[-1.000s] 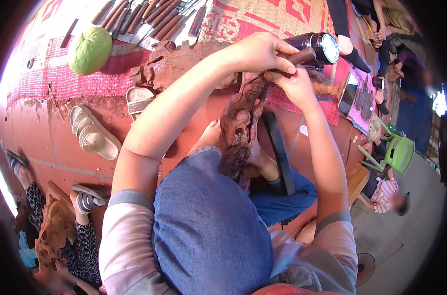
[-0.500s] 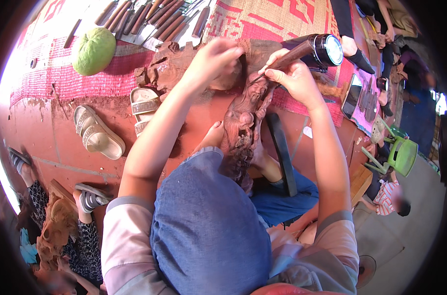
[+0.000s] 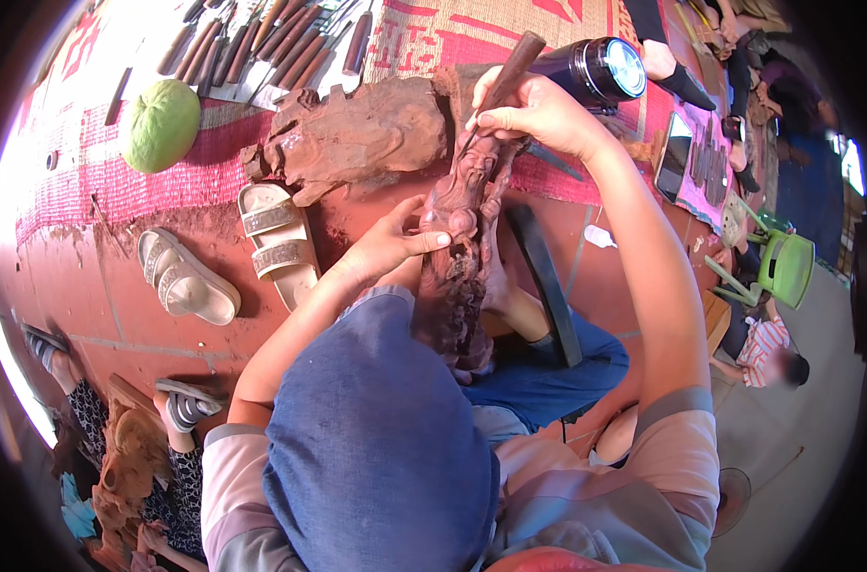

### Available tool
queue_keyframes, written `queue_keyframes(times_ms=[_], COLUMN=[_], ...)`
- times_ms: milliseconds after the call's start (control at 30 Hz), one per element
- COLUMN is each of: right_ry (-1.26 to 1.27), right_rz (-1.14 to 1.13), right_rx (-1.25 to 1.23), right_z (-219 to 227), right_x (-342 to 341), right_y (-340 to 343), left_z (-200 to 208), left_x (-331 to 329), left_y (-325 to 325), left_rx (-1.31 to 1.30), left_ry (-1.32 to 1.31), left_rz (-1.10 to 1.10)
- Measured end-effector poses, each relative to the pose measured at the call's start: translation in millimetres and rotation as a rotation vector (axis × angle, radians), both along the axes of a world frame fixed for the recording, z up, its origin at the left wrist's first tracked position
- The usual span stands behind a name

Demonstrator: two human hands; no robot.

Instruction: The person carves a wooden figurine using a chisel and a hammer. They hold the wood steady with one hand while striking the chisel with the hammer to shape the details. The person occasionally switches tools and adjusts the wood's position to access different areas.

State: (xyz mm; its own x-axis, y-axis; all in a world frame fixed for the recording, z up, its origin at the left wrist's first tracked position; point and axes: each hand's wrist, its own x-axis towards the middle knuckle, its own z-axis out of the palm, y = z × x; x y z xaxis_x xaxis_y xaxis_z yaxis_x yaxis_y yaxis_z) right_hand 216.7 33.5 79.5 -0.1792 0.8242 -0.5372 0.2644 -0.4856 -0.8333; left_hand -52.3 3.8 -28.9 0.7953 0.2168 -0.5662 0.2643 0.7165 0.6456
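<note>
A reddish-brown wooden figure, carved as a bearded old man, stands propped up in front of my lap. My left hand grips its side about mid-height, the thumb lying across the front. Up at the figure's head, my right hand is closed on a carving chisel with a brown wooden handle. The handle slants up and to the right. The chisel's tip points down close to the top of the head; whether it touches the wood I cannot tell.
Behind the figure lies a rough wood block. A dark lamp is at its right. Several chisels and a green round fruit lie on the mat. Sandals are on the tiled floor. Other people sit left and right.
My left hand has come down from above the wood block and taken hold of the figure's side. The chisel in my right hand has tipped more upright.
</note>
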Motion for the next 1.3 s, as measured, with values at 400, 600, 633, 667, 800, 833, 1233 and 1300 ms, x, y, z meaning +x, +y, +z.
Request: queue_keyframes(times_ms=[400,600,633,667,800,833,1233,1300], right_ry=[-0.048,-0.038,-0.042,-0.039,-0.017,-0.003,0.038,0.047], right_rz=[0.163,0.129,0.109,0.106,0.082,0.071,0.086,0.083], right_rx=[-0.098,0.026,0.075,0.087,0.107,0.082,-0.035,-0.041], right_z=[-5.3,2.3,3.1,2.6,1.2,0.8,-7.1,-9.2], right_x=[1.1,4.5,4.1,3.1,1.3,0.3,4.6,5.5], right_y=[17.2,11.3,7.4,5.5,1.8,3.8,12.9,13.3], left_z=[-4.5,6.2,6.5,7.8,14.4,14.6,12.7,10.5], left_x=[1.6,1.9,1.4,1.3,1.7,1.6,1.8,1.9], left_y=[1.5,1.4,0.6,1.7,6.3,6.5,5.5,4.1], left_rx=[0.001,-0.001,0.000,-0.013,-0.034,-0.035,-0.054,-0.041], left_ry=[-0.051,-0.041,-0.046,-0.034,-0.004,-0.004,-0.009,-0.034], left_rz=[-0.020,0.015,0.020,-0.002,-0.039,-0.035,-0.031,-0.007])
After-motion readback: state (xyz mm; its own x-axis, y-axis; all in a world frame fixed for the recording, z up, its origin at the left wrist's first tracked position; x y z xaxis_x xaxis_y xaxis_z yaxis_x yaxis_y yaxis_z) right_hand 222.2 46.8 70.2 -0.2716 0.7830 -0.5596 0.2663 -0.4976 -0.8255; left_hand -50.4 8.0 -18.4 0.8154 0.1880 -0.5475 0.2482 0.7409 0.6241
